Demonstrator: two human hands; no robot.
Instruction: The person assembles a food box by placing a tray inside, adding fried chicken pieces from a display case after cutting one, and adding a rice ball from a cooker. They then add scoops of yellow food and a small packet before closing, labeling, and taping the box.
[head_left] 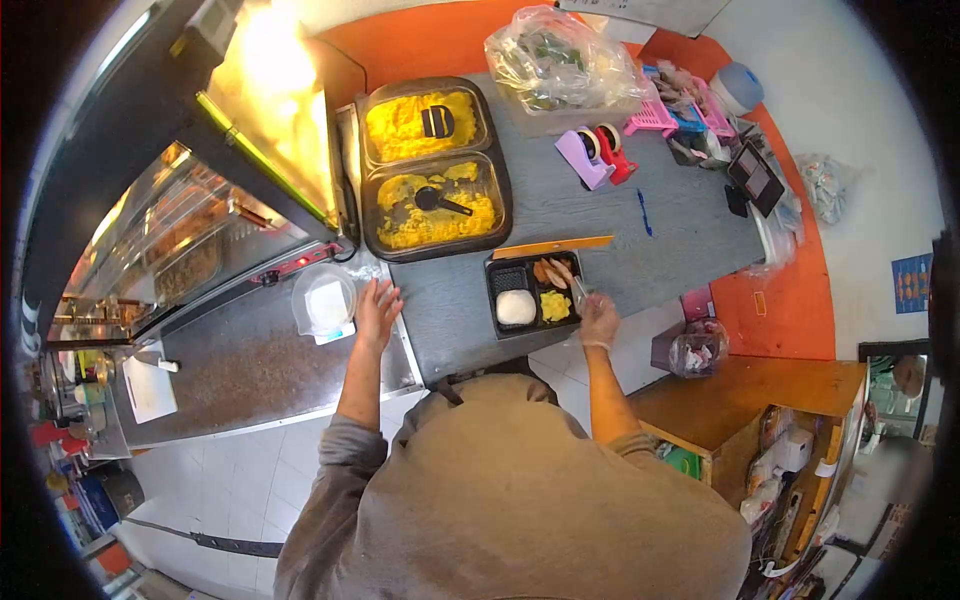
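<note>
My right hand (pixel 600 320), in a clear plastic glove, is at the right edge of a black compartment food tray (pixel 508 328). Its fingers are closed on a thin shiny metal utensil (pixel 579 288), whose exact kind I cannot make out. The tray holds a white mound of rice (pixel 516 308), yellow scrambled egg (pixel 554 306) and sliced meat (pixel 554 272). Bare and with fingers spread, my left hand (pixel 376 312) hovers over the counter's left part. Beside it is a clear round bowl (pixel 324 299) on a small white scale (pixel 336 335).
Behind the tray lie an orange strip (pixel 553 246) and a two-part pan (pixel 505 165) of yellow food with black scoops. Tape dispensers (pixel 590 158), a blue pen (pixel 644 212) and a bagged tub (pixel 565 75) stand farther back. A lit warming cabinet (pixel 275 130) rises at left.
</note>
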